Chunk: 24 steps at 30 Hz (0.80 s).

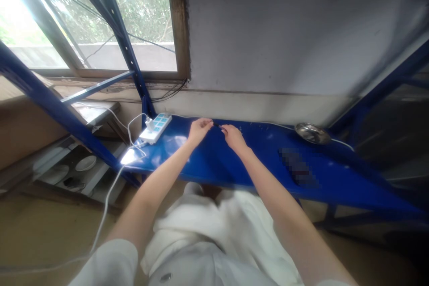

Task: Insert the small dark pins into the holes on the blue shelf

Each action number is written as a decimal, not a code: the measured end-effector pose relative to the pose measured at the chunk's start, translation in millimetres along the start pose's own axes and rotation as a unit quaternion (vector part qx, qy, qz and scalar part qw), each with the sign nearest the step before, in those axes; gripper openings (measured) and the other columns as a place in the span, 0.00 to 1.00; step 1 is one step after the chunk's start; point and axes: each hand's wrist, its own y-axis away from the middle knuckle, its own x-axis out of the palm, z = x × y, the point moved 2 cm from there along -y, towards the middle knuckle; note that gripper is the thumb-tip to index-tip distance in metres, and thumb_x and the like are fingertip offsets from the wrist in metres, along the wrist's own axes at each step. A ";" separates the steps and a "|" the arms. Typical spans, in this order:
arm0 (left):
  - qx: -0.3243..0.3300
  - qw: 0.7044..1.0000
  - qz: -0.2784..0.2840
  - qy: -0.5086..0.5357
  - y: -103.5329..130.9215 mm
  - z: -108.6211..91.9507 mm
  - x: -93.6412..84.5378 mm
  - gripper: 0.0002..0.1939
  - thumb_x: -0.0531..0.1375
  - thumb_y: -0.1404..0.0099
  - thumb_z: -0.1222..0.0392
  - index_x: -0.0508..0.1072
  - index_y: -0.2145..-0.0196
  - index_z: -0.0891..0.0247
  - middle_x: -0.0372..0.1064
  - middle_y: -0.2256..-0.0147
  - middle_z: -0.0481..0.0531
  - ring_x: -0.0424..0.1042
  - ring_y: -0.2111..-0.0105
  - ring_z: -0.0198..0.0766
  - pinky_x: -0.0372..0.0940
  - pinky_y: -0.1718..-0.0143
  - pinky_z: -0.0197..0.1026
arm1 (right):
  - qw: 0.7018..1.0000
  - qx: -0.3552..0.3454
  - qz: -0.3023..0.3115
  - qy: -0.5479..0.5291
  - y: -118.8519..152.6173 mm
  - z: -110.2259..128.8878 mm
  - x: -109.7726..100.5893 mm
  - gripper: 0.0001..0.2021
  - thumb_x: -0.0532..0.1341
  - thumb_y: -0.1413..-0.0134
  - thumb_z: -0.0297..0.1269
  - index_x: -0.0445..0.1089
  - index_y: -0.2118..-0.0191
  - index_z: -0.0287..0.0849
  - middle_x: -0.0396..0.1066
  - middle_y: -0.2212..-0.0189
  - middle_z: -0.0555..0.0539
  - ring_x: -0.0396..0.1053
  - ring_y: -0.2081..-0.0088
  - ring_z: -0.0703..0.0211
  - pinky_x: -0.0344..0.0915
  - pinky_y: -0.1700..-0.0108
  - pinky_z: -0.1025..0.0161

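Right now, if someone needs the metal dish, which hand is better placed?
Right, probably. The right hand is nearer the metal dish, which sits toward that side of the blue table; the left hand is farther off. Both appear to pinch a small dark object.

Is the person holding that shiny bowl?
No, the bowl sits on the blue table, while the left hand and right hand hold a small dark object.
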 end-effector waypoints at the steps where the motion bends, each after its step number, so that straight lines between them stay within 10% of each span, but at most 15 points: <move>1: -0.001 1.000 0.011 -0.004 -0.3 1.2 0.9 0.14 0.63 0.48 0.56 0.74 0.66 0.68 0.73 0.71 0.55 0.70 0.72 0.34 0.65 0.65 0.39 | 1.000 -0.009 -0.004 -0.006 -0.9 1.1 -0.3 0.13 0.50 0.43 0.28 0.69 0.56 0.40 0.69 0.63 0.42 0.66 0.62 0.57 0.61 0.60 0.62; 24: -0.055 0.993 -0.013 -0.108 1.3 34.5 8.7 0.10 0.59 0.49 0.56 0.72 0.76 0.67 0.68 0.78 0.49 0.64 0.77 0.32 0.57 0.74 0.34 | 0.989 0.001 -0.023 -0.148 -5.3 8.1 31.1 0.22 0.53 0.47 0.29 0.62 0.45 0.40 0.72 0.61 0.43 0.70 0.60 0.57 0.65 0.53 0.58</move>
